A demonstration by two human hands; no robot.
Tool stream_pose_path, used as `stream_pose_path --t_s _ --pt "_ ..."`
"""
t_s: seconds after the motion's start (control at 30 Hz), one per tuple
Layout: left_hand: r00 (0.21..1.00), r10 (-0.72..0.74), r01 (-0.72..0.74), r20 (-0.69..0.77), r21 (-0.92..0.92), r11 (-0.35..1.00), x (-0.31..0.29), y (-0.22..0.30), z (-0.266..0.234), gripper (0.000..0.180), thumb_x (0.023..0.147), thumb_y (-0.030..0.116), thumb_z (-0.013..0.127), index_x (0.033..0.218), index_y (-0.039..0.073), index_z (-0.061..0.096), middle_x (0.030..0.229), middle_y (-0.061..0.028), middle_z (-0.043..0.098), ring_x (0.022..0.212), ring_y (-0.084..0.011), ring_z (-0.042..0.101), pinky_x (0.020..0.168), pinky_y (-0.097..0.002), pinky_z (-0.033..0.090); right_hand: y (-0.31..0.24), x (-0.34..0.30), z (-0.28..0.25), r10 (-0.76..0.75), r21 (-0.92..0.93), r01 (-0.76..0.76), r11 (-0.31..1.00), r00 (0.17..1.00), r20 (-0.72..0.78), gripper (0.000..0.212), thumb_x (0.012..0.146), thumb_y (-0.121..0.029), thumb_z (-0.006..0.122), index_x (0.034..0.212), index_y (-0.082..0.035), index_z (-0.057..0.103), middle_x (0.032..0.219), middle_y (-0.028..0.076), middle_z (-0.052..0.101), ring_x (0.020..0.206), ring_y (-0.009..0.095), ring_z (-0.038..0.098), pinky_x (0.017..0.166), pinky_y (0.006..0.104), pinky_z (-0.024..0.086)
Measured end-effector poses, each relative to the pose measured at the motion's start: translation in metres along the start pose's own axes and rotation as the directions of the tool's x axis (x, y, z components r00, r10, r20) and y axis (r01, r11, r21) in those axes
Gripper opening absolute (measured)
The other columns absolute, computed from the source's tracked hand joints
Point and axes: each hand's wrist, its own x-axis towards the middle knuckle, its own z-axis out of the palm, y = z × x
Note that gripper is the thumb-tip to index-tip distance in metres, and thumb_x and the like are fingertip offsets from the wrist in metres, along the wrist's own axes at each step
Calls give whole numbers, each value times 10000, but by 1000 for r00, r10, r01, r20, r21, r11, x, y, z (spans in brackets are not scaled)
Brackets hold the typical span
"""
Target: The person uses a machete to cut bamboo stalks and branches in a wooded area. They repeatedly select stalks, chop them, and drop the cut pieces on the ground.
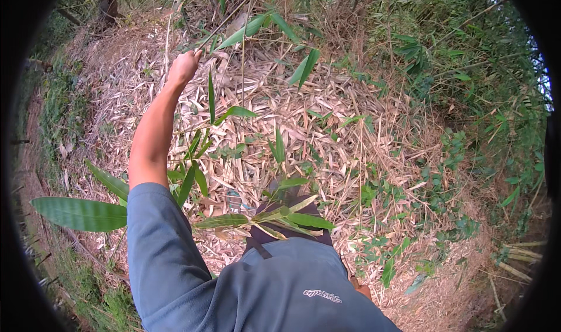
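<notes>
My left arm reaches forward to the upper left. My left hand [184, 67] is closed around a thin bamboo stem [225, 22], which slants up to the right from the fist. Long green bamboo leaves [248, 33] hang just right of that hand. More bamboo leaves [234, 220], some yellowing, spread in front of my waist, and a broad leaf [82, 213] sticks out left of my sleeve. Only a small part of my right hand [361, 288] shows beside my right hip. Its fingers are mostly hidden behind my shirt, and what it may hold is not visible.
Dry fallen leaves [327, 133] cover the sloping ground, with low green plants [374, 192] among them. Dense bamboo foliage [479, 81] stands along the right. Several cut poles [523, 255] lie at the right edge. A tree trunk [107, 2] rises at the far left.
</notes>
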Motion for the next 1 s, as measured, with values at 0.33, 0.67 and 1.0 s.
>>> stream_pose_path --t_s 0.33,0.67,1.0 --pt "996 81 -82 -35 -16 997 35 3 -12 602 997 479 437 840 -52 671 855 -313 652 873 -490 630 811 -539 495 -118 -35 -40 11 56 -12 998 1000 22 495 760 -326 766 972 112 670 787 175 686 707 267 676 681 377 523" --pt "996 28 -22 85 -71 997 62 -81 -40 564 1002 466 439 875 -38 659 853 -313 654 854 -481 640 776 -546 503 -240 -27 4 -166 398 197 896 980 -112 507 821 -326 746 1054 108 626 699 114 651 605 237 627 619 358 511" --pt "997 79 -75 7 -249 966 104 -185 -32 597 980 492 460 847 -46 682 828 -326 646 856 -490 642 789 -556 501 -358 -88 63 -375 -62 374 925 878 -297 422 829 -278 704 1010 94 620 714 141 668 628 204 667 577 358 523"
